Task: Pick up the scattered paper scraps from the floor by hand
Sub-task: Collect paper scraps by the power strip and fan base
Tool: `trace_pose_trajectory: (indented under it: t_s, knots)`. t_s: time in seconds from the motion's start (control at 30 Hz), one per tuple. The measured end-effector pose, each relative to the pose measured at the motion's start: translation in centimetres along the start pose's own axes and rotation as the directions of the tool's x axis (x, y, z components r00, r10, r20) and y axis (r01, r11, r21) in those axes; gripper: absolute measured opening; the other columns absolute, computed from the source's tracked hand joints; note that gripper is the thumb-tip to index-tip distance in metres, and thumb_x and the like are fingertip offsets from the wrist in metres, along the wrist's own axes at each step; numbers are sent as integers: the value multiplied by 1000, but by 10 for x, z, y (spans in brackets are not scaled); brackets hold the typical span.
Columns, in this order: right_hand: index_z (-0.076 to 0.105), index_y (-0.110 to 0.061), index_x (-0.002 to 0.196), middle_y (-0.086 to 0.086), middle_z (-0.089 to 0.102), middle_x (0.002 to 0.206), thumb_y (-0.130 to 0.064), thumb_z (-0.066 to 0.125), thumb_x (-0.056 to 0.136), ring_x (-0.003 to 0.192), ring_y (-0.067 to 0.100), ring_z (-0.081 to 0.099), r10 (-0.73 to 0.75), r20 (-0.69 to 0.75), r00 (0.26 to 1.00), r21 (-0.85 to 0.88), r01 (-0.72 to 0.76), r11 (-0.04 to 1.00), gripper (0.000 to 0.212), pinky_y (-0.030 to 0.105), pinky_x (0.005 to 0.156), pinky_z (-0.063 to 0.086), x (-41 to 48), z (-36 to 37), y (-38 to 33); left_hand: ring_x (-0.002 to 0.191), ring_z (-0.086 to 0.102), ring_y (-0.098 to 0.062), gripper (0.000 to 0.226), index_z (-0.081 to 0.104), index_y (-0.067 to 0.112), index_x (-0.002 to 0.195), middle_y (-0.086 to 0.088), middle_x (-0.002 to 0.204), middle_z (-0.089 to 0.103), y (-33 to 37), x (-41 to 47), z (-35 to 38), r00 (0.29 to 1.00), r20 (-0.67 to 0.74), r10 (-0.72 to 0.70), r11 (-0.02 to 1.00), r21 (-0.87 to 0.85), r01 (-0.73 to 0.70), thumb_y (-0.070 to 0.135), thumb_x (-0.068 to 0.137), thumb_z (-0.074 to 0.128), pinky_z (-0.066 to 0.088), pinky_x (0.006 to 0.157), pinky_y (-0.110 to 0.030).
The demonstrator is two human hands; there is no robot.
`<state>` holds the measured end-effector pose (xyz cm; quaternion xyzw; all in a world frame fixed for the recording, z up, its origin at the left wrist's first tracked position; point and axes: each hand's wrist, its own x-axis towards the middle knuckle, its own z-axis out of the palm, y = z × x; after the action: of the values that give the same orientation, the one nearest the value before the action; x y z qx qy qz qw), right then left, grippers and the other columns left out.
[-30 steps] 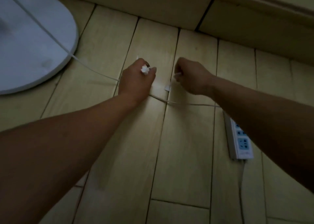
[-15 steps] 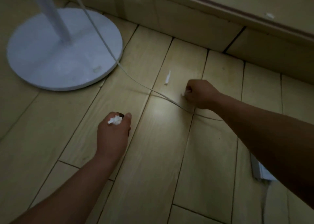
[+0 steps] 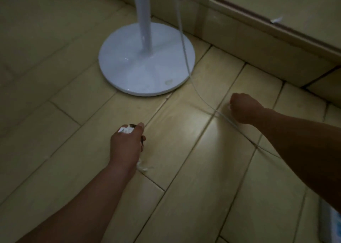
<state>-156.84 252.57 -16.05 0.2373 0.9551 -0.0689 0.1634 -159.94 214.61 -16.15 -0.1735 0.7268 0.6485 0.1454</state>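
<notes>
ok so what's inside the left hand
A crumpled wad of white paper scraps pokes out the top of the left hand. The fist covers the rest, so how much it holds cannot be seen.

Crumpled white scraps (image 3: 126,129) in left hand (image 3: 126,147); torn scrap (image 3: 143,167) on floor (image 3: 184,141).

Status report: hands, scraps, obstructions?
Left hand holds wadded scraps. Right hand pinches small scrap. Loose scrap on floor by left wrist. Cable runs under right hand.
</notes>
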Motion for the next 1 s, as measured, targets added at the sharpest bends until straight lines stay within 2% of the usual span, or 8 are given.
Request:
trace_pose_trajectory:
  t_s: [0.17, 0.27, 0.33, 0.5, 0.63, 0.8, 0.9, 1.0]
  knots:
    - [65, -14, 101, 9, 71, 102, -26, 51, 104, 94, 35, 71, 83, -250, 965, 414, 29, 910, 19, 49, 89, 58, -38, -31, -50, 44, 46, -15, 17, 60, 13, 83, -11, 65, 60, 36, -9, -70, 992, -10, -124, 991, -58, 123, 19, 95, 71, 33, 38, -19]
    - [60, -24, 93, -6, 70, 84, -31, 54, 99, 72, 18, 72, -96, -236, 967, 536, 212, 817, 10, 45, 74, 63, -65, -43, -143, 49, 44, -15, 22, 57, 17, 78, -7, 66, 57, 73, -12, -127, 996, -7, -94, 996, -1, 94, 16, 97, 70, 33, 48, -22]
    - [59, -19, 96, 0, 69, 88, -25, 56, 96, 67, 9, 70, -266, -201, 943, 582, 333, 742, 7, 35, 60, 63, -87, -45, -214, 50, 47, -15, 17, 59, 16, 86, -7, 69, 61, 98, -17, -169, 997, 25, -67, 983, 172, 62, 22, 96, 72, 34, 48, -21]
    - [58, -4, 105, 22, 68, 102, -17, 49, 102, 89, 39, 69, -548, -49, 835, 468, 504, 726, 16, 49, 79, 58, -157, -28, -347, 50, 54, -14, 23, 59, 15, 83, -3, 64, 65, 127, -33, -269, 998, 47, -32, 936, 353, 14, 29, 91, 75, 41, 49, -24]
    - [56, -5, 111, 16, 67, 101, -15, 56, 101, 92, 36, 66, -606, 34, 795, 408, 543, 734, 14, 35, 73, 49, -198, 4, -381, 44, 51, -13, 20, 63, 12, 88, -6, 65, 64, 101, -49, -314, 995, -91, -41, 984, 166, 56, 28, 93, 73, 35, 39, -21]
    - [72, -18, 105, 4, 73, 107, -12, 58, 98, 98, 23, 67, -655, 43, 754, 327, 609, 722, 17, 26, 76, 48, -177, 26, -408, 46, 44, -11, 23, 57, 20, 79, -2, 70, 58, 35, -47, -333, 924, -228, -306, 919, -325, 224, 27, 95, 71, 27, 40, -16]
    - [68, -24, 92, -5, 65, 93, -13, 59, 98, 91, 17, 64, -664, 62, 745, 301, 621, 724, 15, 18, 63, 40, -160, 41, -440, 48, 44, -10, 19, 59, 20, 83, 1, 69, 59, 6, -51, -349, 912, -181, -369, 879, -386, 279, 29, 95, 71, 26, 41, -18]
    - [68, -17, 101, 3, 70, 104, -14, 60, 98, 99, 23, 66, -677, 72, 732, 289, 635, 717, 9, 27, 74, 48, -152, 55, -483, 47, 45, -9, 17, 60, 20, 87, 2, 69, 59, 0, -59, -376, 920, -175, -351, 878, -402, 259, 29, 96, 71, 24, 42, -19]
